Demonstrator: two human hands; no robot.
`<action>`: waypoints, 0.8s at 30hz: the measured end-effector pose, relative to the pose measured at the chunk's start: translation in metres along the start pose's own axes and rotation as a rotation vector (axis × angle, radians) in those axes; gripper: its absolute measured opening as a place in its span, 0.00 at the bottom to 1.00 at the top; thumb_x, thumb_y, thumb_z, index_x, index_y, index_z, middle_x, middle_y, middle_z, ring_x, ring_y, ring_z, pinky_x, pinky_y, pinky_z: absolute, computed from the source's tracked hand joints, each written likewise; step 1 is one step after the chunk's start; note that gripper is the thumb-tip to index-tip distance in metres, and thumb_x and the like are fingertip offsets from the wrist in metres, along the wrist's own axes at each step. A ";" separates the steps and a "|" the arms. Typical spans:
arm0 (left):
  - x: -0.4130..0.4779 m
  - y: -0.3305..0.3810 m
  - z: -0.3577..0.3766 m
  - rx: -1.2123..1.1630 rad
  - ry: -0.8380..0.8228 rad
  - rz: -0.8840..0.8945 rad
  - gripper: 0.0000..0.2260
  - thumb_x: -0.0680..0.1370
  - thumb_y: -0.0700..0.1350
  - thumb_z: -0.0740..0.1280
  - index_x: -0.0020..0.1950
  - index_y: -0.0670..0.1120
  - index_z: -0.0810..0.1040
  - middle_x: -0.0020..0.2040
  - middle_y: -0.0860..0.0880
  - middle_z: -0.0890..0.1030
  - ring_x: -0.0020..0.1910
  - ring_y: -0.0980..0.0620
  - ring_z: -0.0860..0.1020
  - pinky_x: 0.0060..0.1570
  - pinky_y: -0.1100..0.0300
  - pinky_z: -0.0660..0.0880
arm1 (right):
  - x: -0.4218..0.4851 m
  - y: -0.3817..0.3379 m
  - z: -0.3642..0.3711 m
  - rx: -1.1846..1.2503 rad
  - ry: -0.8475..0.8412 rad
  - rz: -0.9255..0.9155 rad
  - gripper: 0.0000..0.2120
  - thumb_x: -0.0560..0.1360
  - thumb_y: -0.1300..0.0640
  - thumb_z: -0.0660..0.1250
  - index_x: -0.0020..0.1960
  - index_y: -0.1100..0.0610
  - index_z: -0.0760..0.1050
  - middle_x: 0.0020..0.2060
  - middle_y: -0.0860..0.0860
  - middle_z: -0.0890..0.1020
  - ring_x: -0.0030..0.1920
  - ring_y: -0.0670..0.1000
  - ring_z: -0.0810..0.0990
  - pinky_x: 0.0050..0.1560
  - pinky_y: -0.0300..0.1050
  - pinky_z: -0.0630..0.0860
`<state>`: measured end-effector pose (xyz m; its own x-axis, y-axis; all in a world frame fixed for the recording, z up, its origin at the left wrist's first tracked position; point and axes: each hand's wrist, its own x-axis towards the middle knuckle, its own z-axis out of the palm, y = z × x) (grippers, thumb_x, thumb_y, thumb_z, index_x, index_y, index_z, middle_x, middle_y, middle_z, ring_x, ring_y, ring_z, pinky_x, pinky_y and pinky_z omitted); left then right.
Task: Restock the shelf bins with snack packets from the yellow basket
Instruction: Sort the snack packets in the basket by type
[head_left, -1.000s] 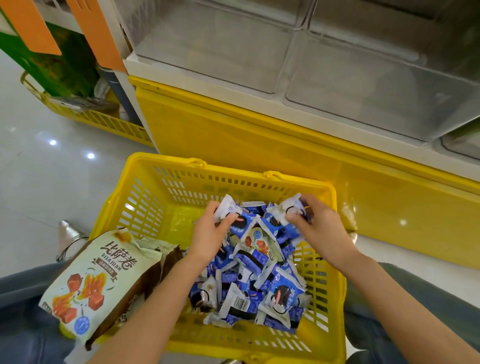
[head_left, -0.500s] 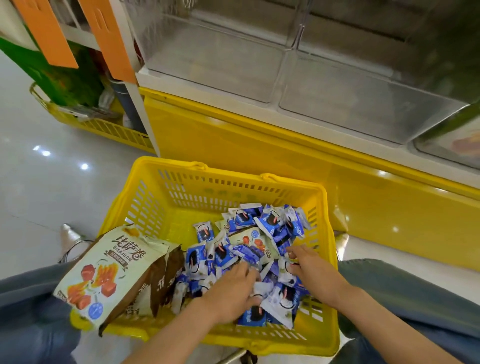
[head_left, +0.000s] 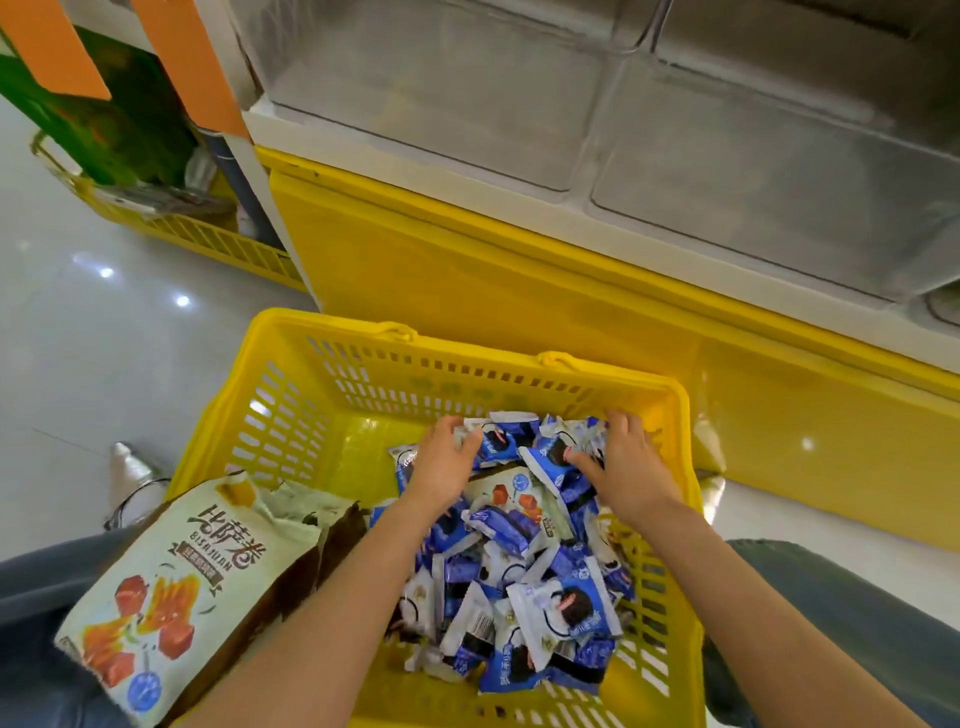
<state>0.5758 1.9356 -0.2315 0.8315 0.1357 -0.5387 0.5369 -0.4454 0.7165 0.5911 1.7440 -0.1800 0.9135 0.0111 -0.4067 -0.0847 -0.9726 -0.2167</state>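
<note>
- Now, your left hand and right hand sit on the far end of the snack packets, fingers spread wide and cupped toward each other, nothing lifted yet.
- Scoop inward and close under the pile, so small packets don't slip between your palms.
- The packets are small, glossy, blue-and-white, heaped loosely along the right side of the yellow basket.
- The clear shelf bins above the basket look empty; lift straight up to them.
</note>
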 end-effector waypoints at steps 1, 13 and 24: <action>0.008 -0.001 0.003 -0.001 -0.040 -0.032 0.22 0.81 0.50 0.57 0.72 0.40 0.62 0.71 0.41 0.66 0.68 0.44 0.66 0.65 0.53 0.64 | 0.005 0.000 0.001 0.018 -0.025 0.016 0.30 0.76 0.45 0.63 0.70 0.60 0.58 0.67 0.57 0.66 0.67 0.57 0.66 0.63 0.48 0.67; 0.042 -0.002 0.027 -0.259 -0.085 -0.422 0.32 0.72 0.54 0.71 0.69 0.40 0.64 0.64 0.43 0.72 0.68 0.41 0.67 0.57 0.51 0.66 | 0.016 0.013 0.003 0.102 -0.041 -0.030 0.25 0.75 0.60 0.66 0.69 0.57 0.62 0.63 0.57 0.70 0.60 0.58 0.74 0.52 0.45 0.72; 0.027 -0.005 0.024 -0.393 0.081 -0.253 0.36 0.69 0.41 0.75 0.71 0.42 0.58 0.66 0.41 0.69 0.57 0.47 0.71 0.57 0.55 0.71 | -0.025 0.011 -0.019 0.442 0.150 -0.176 0.25 0.73 0.52 0.70 0.67 0.49 0.65 0.59 0.47 0.76 0.50 0.46 0.78 0.49 0.44 0.77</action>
<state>0.5918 1.9203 -0.2606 0.6679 0.2726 -0.6925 0.7241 -0.0230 0.6893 0.5750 1.7290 -0.1555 0.9735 0.1008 -0.2053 -0.0553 -0.7674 -0.6388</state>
